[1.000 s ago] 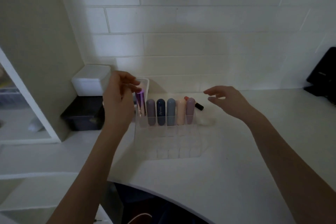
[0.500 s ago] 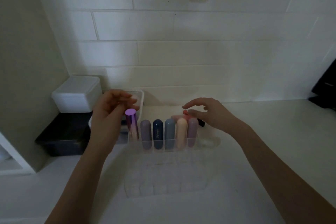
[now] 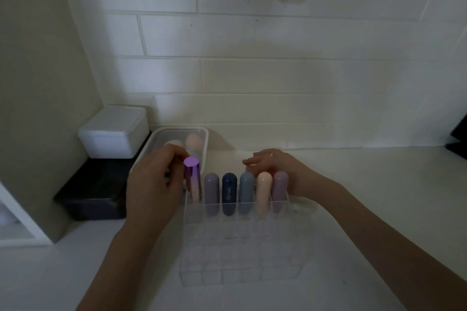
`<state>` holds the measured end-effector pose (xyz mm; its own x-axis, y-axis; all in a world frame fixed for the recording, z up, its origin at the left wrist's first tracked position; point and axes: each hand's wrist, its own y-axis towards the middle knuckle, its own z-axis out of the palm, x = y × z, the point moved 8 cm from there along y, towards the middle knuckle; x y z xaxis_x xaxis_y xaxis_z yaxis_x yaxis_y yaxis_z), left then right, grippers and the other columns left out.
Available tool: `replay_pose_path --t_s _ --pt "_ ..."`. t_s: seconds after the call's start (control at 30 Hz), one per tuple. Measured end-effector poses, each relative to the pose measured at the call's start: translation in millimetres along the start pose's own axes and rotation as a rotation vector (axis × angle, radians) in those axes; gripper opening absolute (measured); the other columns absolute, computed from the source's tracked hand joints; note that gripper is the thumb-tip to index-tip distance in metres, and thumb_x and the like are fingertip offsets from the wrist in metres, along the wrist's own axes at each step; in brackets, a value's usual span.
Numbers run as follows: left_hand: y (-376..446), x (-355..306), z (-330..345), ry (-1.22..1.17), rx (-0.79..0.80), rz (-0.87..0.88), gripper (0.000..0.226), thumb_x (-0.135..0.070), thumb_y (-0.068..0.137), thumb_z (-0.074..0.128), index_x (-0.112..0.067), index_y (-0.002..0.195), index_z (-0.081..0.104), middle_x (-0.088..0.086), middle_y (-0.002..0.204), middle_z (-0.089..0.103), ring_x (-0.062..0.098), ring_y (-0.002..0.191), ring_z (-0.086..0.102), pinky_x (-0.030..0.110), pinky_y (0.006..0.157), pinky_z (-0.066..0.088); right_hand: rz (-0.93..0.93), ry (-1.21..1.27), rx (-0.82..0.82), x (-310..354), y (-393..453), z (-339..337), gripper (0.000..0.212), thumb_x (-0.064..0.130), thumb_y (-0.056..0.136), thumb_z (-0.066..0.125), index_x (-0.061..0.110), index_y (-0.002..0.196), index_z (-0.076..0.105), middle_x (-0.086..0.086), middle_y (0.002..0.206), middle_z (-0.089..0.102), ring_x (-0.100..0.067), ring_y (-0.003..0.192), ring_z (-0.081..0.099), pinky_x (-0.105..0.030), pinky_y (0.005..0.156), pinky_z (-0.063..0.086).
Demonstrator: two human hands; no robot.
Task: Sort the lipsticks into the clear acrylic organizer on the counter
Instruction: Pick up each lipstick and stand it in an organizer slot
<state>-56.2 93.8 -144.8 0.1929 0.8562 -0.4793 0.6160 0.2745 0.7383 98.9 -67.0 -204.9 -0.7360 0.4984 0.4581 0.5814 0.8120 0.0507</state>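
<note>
single head view, looking forward and down, close over counter (image 3: 379,197), facing tiled wall (image 3: 278,70)

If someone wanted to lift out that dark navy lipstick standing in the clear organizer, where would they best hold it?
Pinch the rounded cap of the navy lipstick from straight above. It stands upright in the back row of the acrylic organizer, its lower half walled in, with close neighbours on both sides, so only the top is free.

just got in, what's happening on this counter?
A person is filling the clear acrylic organizer. Its back row holds six lipsticks upright. The left hand is at the leftmost one, the metallic purple lipstick, fingers by its top; the grip itself is hidden. The right hand reaches behind the row's right end, fingers loosely extended. The front compartments look empty.
</note>
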Motion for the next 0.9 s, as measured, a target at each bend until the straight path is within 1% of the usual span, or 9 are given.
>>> replay_pose_path --t_s 0.13,0.2,0.27,0.43,0.57,0.67,0.7,0.8,0.9 --pt "5 -8 10 0.163 0.124 0.187 0.02 -0.007 0.075 0.052 -0.013 0.089 0.065 0.004 0.084 0.069 0.02 0.086 0.057 0.031 0.083 0.036 -0.093 -0.118 -0.013 3 -10 4 0.043 0.038 0.078 0.055 0.022 0.117 0.066 0.002 0.139 0.052 -0.014 0.129 0.042 -0.029 0.114 0.025" --pt "12 -9 19 0.25 0.226 0.25 0.029 0.0 0.068 0.062 -0.013 0.092 0.069 0.005 0.091 0.071 0.02 0.093 0.057 0.026 0.085 0.03 -0.052 -0.226 0.005 -14 -10 12 0.049 0.049 0.081 0.055 0.035 0.128 0.054 0.012 0.142 0.048 -0.011 0.132 0.04 -0.034 0.116 0.027" --pt "22 -10 28 0.319 0.354 0.284 0.041 0.007 0.06 0.077 -0.014 0.094 0.071 0.007 0.093 0.072 0.026 0.089 0.065 0.031 0.086 0.036 -0.015 -0.203 -0.005 -28 -10 14 0.049 0.051 0.081 0.057 0.042 0.129 0.05 0.018 0.138 0.049 -0.009 0.13 0.042 -0.036 0.112 0.032" --pt "49 -22 59 0.22 0.675 0.232 0.02 -0.021 0.086 0.065 -0.02 0.106 0.07 0.0 0.102 0.07 0.015 0.093 0.064 0.026 0.083 0.046 -0.024 -0.077 -0.122 -9 -12 -8 0.029 0.024 0.083 0.064 0.027 0.112 0.068 0.006 0.137 0.052 -0.02 0.131 0.041 -0.038 0.112 0.031" --pt "47 -23 117 0.28 1.041 0.233 0.027 -0.025 0.082 0.07 -0.019 0.108 0.068 -0.003 0.106 0.07 0.006 0.088 0.063 0.022 0.083 0.048 -0.007 -0.108 -0.033 -13 -11 1 0.047 0.051 0.073 0.053 0.033 0.114 0.066 0.012 0.133 0.057 -0.013 0.126 0.048 -0.031 0.109 0.036" --pt "50 -16 140 0.27 1.101 0.25 0.034 -0.024 0.078 0.073 -0.022 0.111 0.065 -0.006 0.11 0.066 0.007 0.091 0.06 0.022 0.082 0.046 0.046 0.075 -0.113 -9 -14 -10 0.025 0.016 0.082 0.064 0.019 0.106 0.071 0.006 0.116 0.067 -0.011 0.111 0.057 -0.015 0.098 0.04" --pt "52 -11 145 0.291 1.104 0.258 0.036 -0.024 0.077 0.074 -0.024 0.112 0.064 -0.006 0.111 0.064 0.008 0.092 0.058 0.025 0.083 0.047 0.061 0.148 -0.164 -11 -14 -13 0.024 0.009 0.082 0.064 0.02 0.101 0.072 0.005 0.111 0.068 -0.012 0.107 0.06 -0.017 0.097 0.042" --pt "52 0 160 0.378 1.139 0.268 0.036 -0.022 0.077 0.073 -0.023 0.111 0.062 -0.003 0.109 0.06 0.009 0.09 0.052 0.024 0.079 0.043 0.113 0.161 -0.213 -19 -10 -12 0.02 0.018 0.08 0.065 0.031 0.093 0.073 0.004 0.111 0.069 -0.015 0.107 0.061 -0.035 0.1 0.046" --pt "49 2 171 0.427 1.153 0.289 0.025 -0.019 0.076 0.071 -0.02 0.101 0.065 -0.005 0.095 0.055 0.01 0.085 0.05 0.025 0.076 0.042 0.137 0.115 -0.184 -21 -7 -6 0.022 0.023 0.079 0.062 0.037 0.094 0.071 0.01 0.106 0.069 -0.012 0.104 0.062 -0.032 0.096 0.047"
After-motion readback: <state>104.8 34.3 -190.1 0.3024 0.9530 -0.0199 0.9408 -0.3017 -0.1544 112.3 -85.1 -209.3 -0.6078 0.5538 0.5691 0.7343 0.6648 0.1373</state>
